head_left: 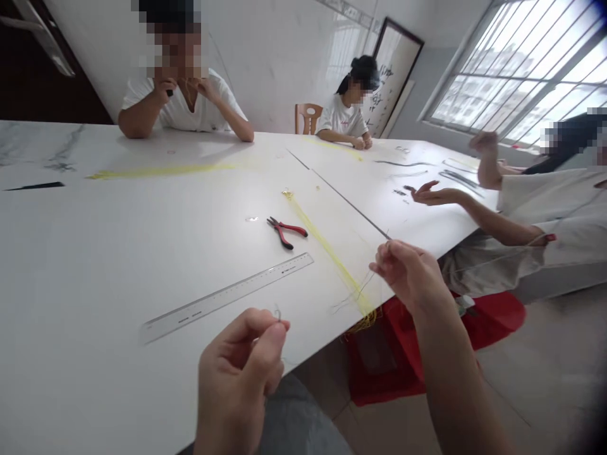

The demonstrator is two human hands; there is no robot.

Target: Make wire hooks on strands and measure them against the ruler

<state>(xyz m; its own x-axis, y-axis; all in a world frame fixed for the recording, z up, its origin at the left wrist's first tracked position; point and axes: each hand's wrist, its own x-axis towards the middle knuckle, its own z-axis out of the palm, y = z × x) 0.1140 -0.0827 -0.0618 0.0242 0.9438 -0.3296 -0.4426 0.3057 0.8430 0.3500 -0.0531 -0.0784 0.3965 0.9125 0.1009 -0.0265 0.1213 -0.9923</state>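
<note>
My left hand [241,366] is low in front of me, thumb and forefinger pinched on a small thin wire hook [277,313] just above the table's near edge. My right hand [408,272] is raised to the right over the table edge, its fingers pinched on a fine thread end I can barely make out. A bundle of yellow threads [327,249] lies on the white table [95,265] between the hands and hangs over the edge. Red-handled pliers [284,231] and a clear ruler [227,296] lie just beyond my left hand.
Three other people sit around the table: one at the far left, one at the far end, one at the right with a hand [429,193] held out. More yellow threads [156,170] lie at the far left. A red bin [393,360] stands on the floor.
</note>
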